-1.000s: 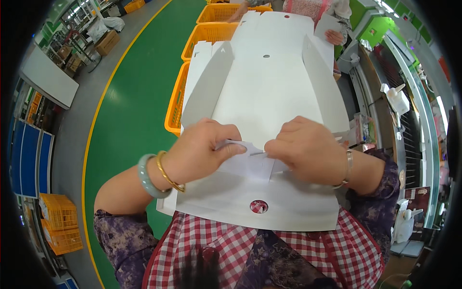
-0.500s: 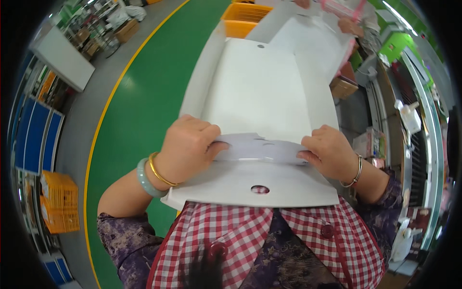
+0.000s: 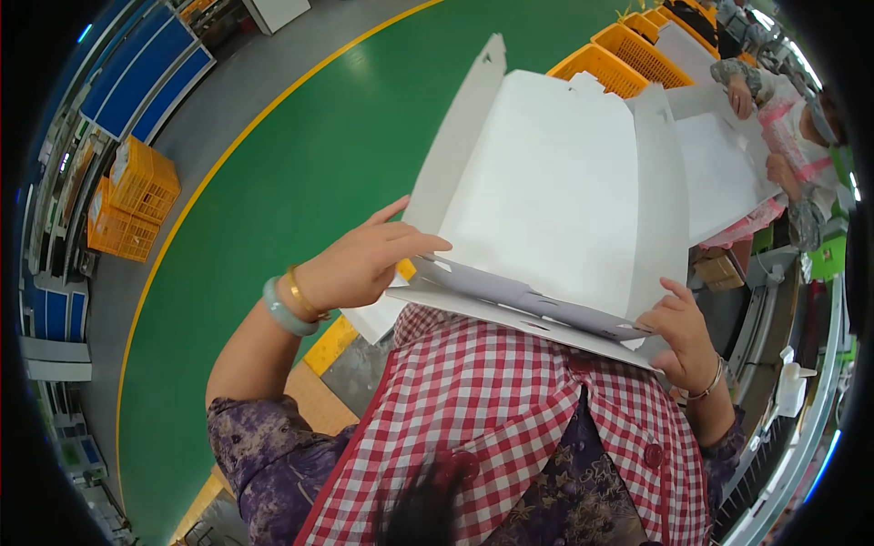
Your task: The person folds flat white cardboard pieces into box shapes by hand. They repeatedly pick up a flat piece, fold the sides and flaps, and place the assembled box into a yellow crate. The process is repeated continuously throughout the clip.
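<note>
In front of me a white cardboard box [image 3: 555, 173], partly folded, lies with its long side walls raised. Its near edge is bent up into a grey-white folded strip [image 3: 519, 293], and a flap hangs against my checked apron. My left hand [image 3: 355, 264] is at the near left corner, fingers stretched and apart, touching the cardboard. At the near right corner, the curled fingers and thumb of my right hand [image 3: 681, 338] hold the end of the folded strip. Its fingertips are partly hidden by the cardboard.
Beyond the box on the right, a co-worker's hands [image 3: 739, 96] handle another white sheet [image 3: 719, 173]. Yellow crates [image 3: 596, 68] stand behind it, and more yellow crates [image 3: 146, 187] are stacked at the left. A white bottle [image 3: 794, 387] stands right of my arm.
My view has turned, so the box sits further right and tilted. My left hand has loosened from the near fold, its fingers spreading at the corner; my right hand has shifted to the right corner.
</note>
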A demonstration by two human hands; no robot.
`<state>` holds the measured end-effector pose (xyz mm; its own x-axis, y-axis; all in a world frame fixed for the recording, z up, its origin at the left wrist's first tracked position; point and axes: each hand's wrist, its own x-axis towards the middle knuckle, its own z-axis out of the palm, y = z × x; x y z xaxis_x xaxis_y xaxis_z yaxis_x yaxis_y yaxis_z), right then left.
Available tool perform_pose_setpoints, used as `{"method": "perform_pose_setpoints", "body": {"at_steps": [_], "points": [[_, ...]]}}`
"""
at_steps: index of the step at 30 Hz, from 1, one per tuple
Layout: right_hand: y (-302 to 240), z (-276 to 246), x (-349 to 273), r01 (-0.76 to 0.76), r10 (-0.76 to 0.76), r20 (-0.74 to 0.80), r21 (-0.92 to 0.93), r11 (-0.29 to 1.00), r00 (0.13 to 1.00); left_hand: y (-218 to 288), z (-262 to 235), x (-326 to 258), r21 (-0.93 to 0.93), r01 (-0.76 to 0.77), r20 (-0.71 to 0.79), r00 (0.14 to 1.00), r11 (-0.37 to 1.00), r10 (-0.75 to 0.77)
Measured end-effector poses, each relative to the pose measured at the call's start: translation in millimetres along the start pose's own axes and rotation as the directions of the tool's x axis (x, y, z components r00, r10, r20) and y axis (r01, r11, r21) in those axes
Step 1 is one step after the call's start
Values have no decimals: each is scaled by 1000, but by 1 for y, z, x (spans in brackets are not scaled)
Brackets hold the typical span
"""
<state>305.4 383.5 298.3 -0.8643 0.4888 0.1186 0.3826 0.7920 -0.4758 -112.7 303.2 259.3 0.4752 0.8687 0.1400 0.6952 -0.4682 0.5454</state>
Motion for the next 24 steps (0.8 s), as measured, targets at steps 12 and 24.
{"method": "perform_pose_setpoints", "body": {"at_steps": [12,24], "points": [[19,19,-9,-39,49,-160,69,997,986,21,34,-16,119,46,-384,923,992,3],[9,45,-4,-242,347,-528,259,935,775,27,49,25,-21,362,-557,770,932,-312]]}}
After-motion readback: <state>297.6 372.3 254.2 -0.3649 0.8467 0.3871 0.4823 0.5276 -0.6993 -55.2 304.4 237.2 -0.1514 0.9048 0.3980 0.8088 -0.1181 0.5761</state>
